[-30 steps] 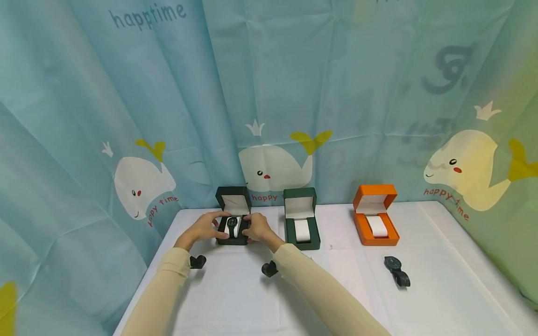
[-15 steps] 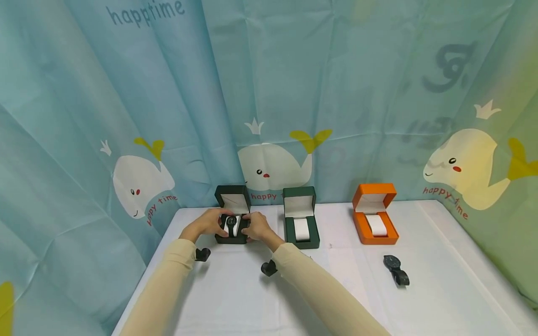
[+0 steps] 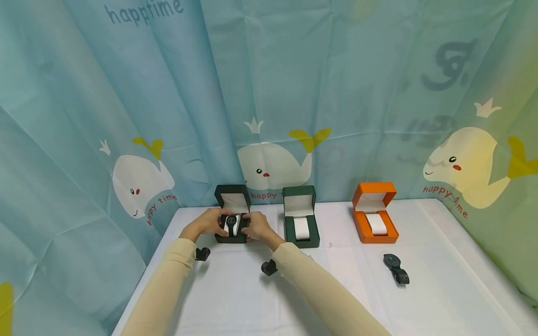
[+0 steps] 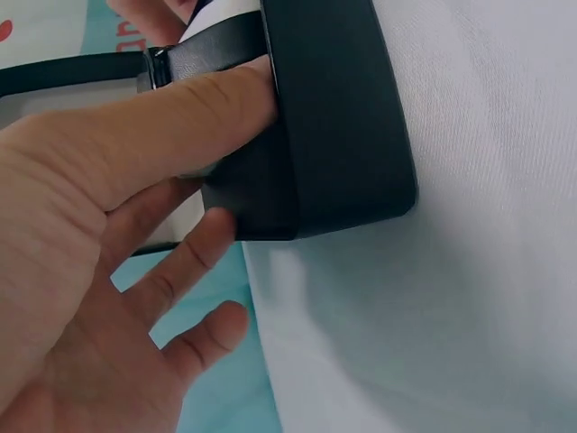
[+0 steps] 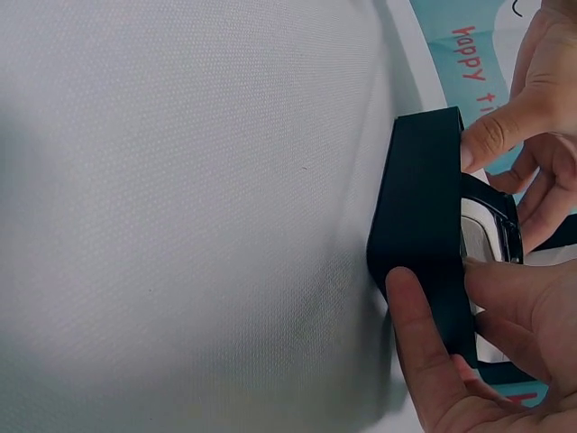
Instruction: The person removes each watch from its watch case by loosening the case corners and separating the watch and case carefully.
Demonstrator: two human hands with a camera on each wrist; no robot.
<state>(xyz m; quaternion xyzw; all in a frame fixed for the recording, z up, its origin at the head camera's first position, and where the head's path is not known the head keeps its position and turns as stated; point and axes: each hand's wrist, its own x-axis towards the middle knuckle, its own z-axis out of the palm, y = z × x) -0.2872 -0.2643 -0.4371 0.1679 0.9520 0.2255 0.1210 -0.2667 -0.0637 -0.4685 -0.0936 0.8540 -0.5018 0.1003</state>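
An open dark watch box (image 3: 232, 188) stands at the left back of the table. A black wristwatch (image 3: 231, 220) on a white cushion sits in its base. From the left, my left hand (image 3: 204, 223) holds the watch with its cushion; in the left wrist view its thumb (image 4: 207, 113) reaches inside the box front (image 4: 347, 126) beside the strap, while the other fingers lie behind. My right hand (image 3: 258, 227) grips the box's right wall, with the index finger (image 5: 413, 311) on the outside and the thumb over the edge. The cushion's underside is hidden.
An open green watch box (image 3: 311, 240) with a bare white cushion stands right of centre. Farther right is an orange watch box (image 3: 380, 239), also open with a white cushion. A second black wristwatch (image 3: 396, 269) lies on the white tablecloth (image 3: 336, 280). A printed curtain (image 3: 269, 93) hangs behind.
My left wrist has moved slightly up and to the right, the fingers staying at the dark box. My right hand, the boxes and the second watch stay put.
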